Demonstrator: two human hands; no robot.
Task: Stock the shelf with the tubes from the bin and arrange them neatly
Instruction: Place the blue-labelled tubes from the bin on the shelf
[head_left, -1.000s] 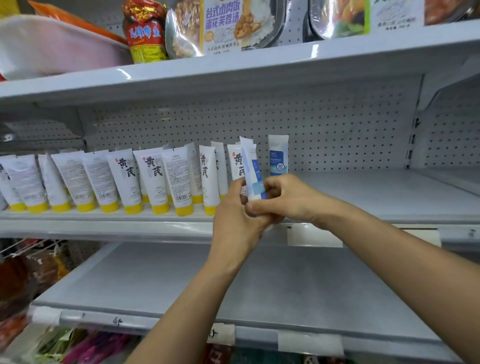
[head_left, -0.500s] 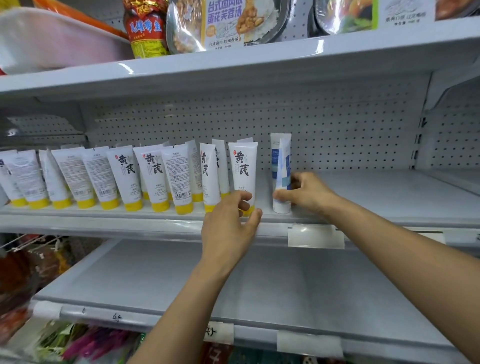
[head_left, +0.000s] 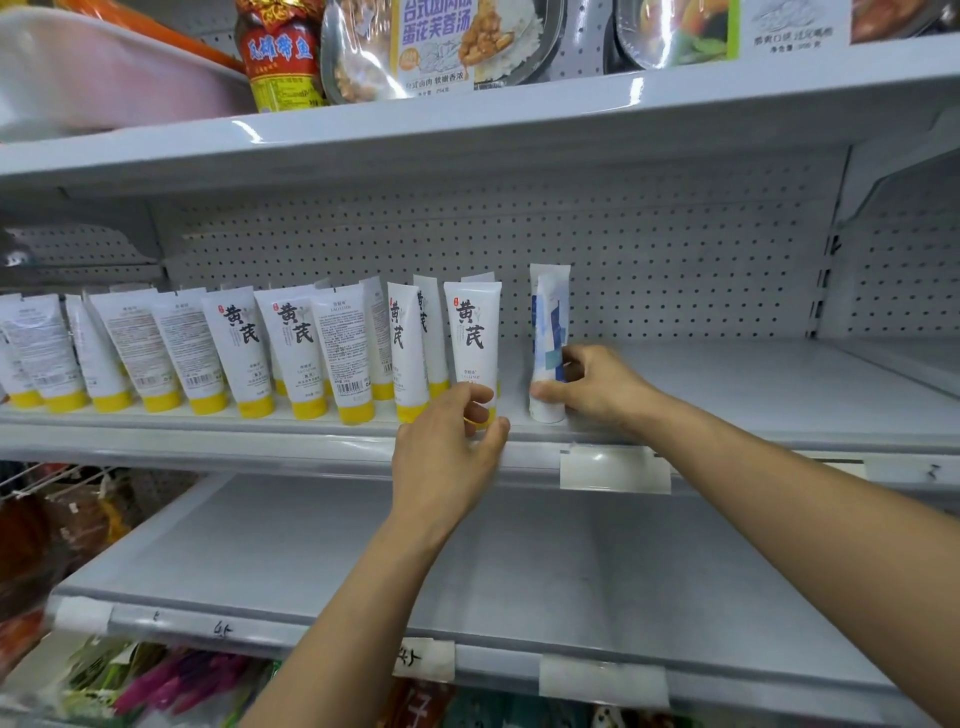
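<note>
Tubes (head_left: 244, 353), white with yellow caps, cap-down in a loose row along the left half of the middle shelf (head_left: 753, 400). Some leaning, some with small print outward, others with large black characters outward. More of the same in a second rank behind, partly hidden.

At the row's right end, end tube (head_left: 471, 332), upright near the shelf's front edge. Left hand (head_left: 447, 457) up from below, forefinger and thumb curled round that tube's yellow cap, pinching it.

Narrow strip of bare shelf, then blue tube (head_left: 550, 338), white with blue patches, upright on its white cap and apart from the yellow-capped row. Right hand (head_left: 597, 387) holding it low down, thumb across the front, fingers wrapped behind. Second blue tube (head_left: 549, 273) just behind, only its top showing.

Further right, bare shelf in front of white pegboard (head_left: 675, 249). Blank tag (head_left: 613, 470) on the front edge, below the right hand.

On the top shelf (head_left: 467, 124), left to right: pink tray (head_left: 104, 78), red jar (head_left: 280, 57), sealed meals (head_left: 441, 47).

Underneath, lower shelf (head_left: 363, 561), both forearms reaching across above it.
</note>
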